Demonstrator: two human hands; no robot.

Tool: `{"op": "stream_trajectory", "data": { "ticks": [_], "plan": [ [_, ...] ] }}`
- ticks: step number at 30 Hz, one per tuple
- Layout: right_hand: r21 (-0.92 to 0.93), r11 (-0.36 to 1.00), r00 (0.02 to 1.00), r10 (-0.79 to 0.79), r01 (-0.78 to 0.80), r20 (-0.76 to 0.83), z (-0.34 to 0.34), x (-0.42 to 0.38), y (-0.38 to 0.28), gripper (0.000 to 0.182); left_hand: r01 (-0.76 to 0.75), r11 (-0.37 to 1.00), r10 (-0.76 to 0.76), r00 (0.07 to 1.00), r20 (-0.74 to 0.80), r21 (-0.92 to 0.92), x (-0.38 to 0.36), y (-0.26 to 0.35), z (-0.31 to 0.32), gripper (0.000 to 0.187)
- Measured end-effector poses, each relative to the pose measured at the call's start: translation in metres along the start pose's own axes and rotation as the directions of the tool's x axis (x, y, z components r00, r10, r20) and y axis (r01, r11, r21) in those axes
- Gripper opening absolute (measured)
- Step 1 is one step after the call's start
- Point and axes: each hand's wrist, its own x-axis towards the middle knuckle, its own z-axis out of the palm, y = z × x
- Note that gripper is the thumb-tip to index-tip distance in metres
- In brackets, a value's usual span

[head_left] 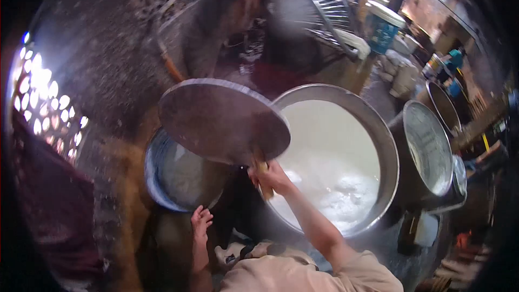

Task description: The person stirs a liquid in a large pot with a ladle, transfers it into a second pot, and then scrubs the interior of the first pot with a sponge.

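Observation:
My right hand (274,177) is closed around the wooden handle of a large flat round paddle (224,121). Its broad, dark disc is tilted and hangs partly over a blue-rimmed tub (153,176) and the left edge of a wide metal pot (387,146). White, milky liquid (330,140) fills much of this pot, with foam on the near side. My left hand (201,221) is at the near rim of the tub, fingers loosely bent and apart, with nothing visible in them. Inside the tub, a cloudy, pale liquid (186,178) shows below the disc.
To the right stands another metal pot (430,148), with more vessels behind it. A blue bucket with a white rim (384,27) is at the back, near sacks (403,75) and a metal rack (321,2). Light comes through a perforated wall (46,94) at left.

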Motion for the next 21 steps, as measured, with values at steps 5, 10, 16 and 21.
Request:
{"op": "stream_trajectory", "data": {
  "ticks": [5, 10, 16, 21],
  "plan": [
    [-0.48, 0.852, 0.96, 0.082, -0.207, -0.268, 0.036, 0.091, 0.093, 0.038, -0.034, 0.987, 0.019, 0.995, -0.098, -0.155, -0.009, -0.006, -0.042, 0.05],
    [-0.487, 0.81, 0.942, 0.242, -0.328, -0.232, 0.031, 0.158, 0.214, 0.024, -0.04, 0.99, 0.0, 0.959, -0.285, -0.136, 0.029, -0.037, -0.108, 0.041],
    [-0.445, 0.683, 0.775, 0.291, -0.579, -0.561, -0.031, 0.314, 0.302, 0.027, 0.041, 0.984, -0.104, 0.921, -0.376, -0.173, 0.108, -0.05, -0.174, 0.056],
    [-0.793, 0.28, 0.834, 0.06, -0.541, -0.548, -0.017, 0.356, 0.301, 0.056, 0.172, 0.976, -0.102, 0.903, -0.418, 0.134, 0.181, -0.083, -0.191, 0.055]
  ]
}}
